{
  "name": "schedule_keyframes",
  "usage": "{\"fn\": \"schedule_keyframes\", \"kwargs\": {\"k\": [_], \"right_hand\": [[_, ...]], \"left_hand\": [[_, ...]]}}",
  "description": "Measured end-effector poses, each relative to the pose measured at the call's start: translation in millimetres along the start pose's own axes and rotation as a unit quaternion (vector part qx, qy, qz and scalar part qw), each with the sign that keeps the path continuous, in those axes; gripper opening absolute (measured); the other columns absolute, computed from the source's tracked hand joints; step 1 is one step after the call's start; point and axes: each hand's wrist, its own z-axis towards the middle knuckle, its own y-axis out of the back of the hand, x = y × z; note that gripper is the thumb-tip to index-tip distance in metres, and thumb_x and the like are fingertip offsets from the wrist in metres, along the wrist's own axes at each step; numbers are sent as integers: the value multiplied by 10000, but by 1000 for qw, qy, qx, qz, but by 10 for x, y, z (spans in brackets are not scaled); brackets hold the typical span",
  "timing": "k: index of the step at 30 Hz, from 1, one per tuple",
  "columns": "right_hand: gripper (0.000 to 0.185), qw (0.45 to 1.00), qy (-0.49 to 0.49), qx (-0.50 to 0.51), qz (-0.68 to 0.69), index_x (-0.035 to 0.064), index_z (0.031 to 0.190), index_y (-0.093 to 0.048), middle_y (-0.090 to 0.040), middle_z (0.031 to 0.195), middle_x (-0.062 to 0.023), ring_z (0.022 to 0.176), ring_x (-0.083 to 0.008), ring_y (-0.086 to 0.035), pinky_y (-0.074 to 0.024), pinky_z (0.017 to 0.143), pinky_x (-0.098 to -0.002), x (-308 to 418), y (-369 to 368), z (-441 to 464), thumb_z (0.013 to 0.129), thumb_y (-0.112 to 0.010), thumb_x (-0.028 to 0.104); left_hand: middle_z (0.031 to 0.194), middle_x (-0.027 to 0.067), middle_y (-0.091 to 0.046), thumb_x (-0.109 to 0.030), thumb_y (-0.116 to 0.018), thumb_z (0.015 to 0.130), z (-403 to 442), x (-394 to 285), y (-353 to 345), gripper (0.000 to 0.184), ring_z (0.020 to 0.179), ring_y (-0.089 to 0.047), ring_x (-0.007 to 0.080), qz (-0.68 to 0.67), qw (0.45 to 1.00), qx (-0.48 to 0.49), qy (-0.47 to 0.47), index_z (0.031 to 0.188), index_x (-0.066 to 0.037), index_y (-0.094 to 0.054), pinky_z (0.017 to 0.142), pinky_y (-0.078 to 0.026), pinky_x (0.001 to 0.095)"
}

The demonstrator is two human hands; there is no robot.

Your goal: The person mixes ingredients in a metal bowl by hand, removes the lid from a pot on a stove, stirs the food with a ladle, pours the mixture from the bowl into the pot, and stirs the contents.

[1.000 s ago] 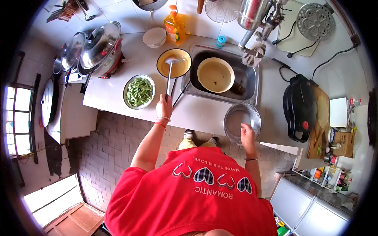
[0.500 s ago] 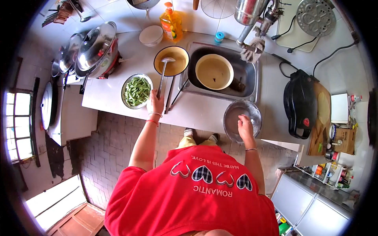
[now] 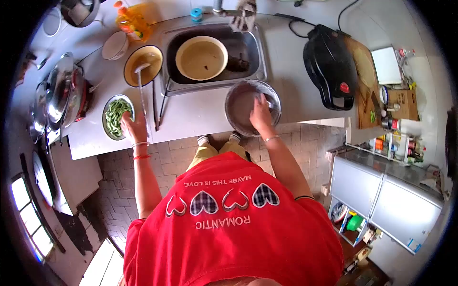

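My left hand (image 3: 134, 127) is at the right edge of a bowl of cut green beans (image 3: 115, 117), its fingers apart and reaching over the rim onto the beans. Just right of that hand lies the long handle of a ladle (image 3: 142, 95), whose head rests in a yellow enamel basin (image 3: 153, 54) of cloudy liquid. My right hand (image 3: 260, 117) dips inside a grey metal bowl (image 3: 234, 108) at the counter's front edge. Its fingers are bent together; what they hold, if anything, I cannot make out.
Behind the metal bowl, a sink (image 3: 261, 62) holds a cream basin (image 3: 224, 62) of liquid. Two dark chopsticks (image 3: 155, 107) lie beside the ladle. A black electric griddle (image 3: 329, 66) stands right, lidded pots (image 3: 59, 90) left. An orange soap bottle (image 3: 131, 23) stands at the back.
My left hand has let go of the ladle handle and moved left to the green beans. My right hand has stayed in the metal bowl. The whole view has shifted rightward.
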Motion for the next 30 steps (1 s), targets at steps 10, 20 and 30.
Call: {"fn": "schedule_keyframes", "kwargs": {"k": [10, 20, 30], "right_hand": [[579, 934, 157, 319, 31, 62, 1331, -391, -263, 1446, -137, 1306, -302, -312, -333, 1040, -376, -34, 124, -85, 759, -435, -17], [466, 985, 87, 85, 124, 39, 1242, -471, -346, 1347, -248, 1188, -395, -403, -392, 955, -436, -27, -215, 181, 777, -455, 35], [192, 971, 37, 230, 47, 33, 898, -620, -627, 829, -187, 816, -336, -615, -463, 787, -432, 56, 623, -439, 795, -465, 80]], "left_hand": [[1071, 179, -519, -145, -504, 914, -1247, -1532, -726, 393, 730, -655, 259, -485, 690, 497, 203, 1243, 7, -354, 594, -554, 318], [1019, 176, -548, 28, -458, 837, -1393, -2174, -997, 536, 592, -642, 281, -478, 710, 482, 184, 1336, -75, -290, 482, -577, 371], [1015, 169, -559, 28, -474, 783, -1531, -2365, -1106, 475, 542, -629, 254, -514, 710, 429, 217, 1254, -24, -439, 376, -542, 328]]}}
